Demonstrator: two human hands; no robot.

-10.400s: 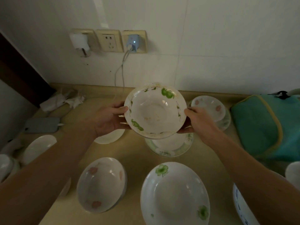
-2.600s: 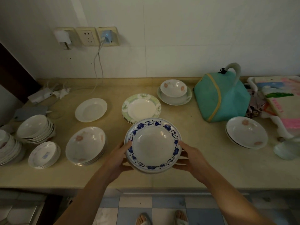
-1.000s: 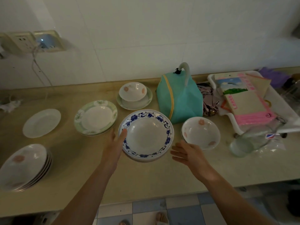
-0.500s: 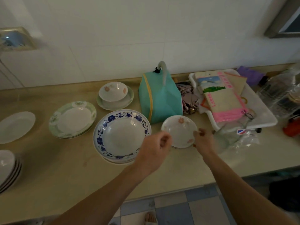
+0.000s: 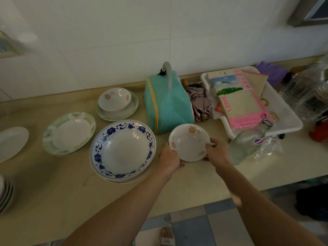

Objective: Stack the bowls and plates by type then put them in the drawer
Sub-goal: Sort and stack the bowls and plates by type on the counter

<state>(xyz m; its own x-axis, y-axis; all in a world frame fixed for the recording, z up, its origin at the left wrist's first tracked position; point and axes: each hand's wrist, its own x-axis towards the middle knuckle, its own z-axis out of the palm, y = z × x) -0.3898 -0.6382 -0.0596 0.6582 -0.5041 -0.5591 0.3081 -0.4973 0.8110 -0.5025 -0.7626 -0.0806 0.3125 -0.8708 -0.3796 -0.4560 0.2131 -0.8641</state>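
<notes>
A white bowl with pink flowers [image 5: 188, 141] sits on the beige counter [image 5: 71, 178] in front of the teal bag. My left hand [image 5: 168, 159] grips its left rim and my right hand [image 5: 217, 151] grips its right rim. To its left stands a stack of blue-patterned deep plates [image 5: 122, 150]. Farther left lies a green-rimmed plate stack [image 5: 69, 133]. Behind them a small pink-flowered bowl [image 5: 114, 98] rests on a plate [image 5: 131, 109]. A plain white plate [image 5: 10, 143] is at the far left.
A teal bag [image 5: 166, 107] stands right behind the held bowl. A glass bottle [image 5: 248, 141] lies just right of my right hand. A white tray [image 5: 284, 114] with packets sits at the right. More stacked plates [image 5: 5, 194] show at the left edge.
Both hands left the blue-patterned plates on the counter, moved right and closed on the rims of the pink-flowered bowl. The camera view swung to the right.
</notes>
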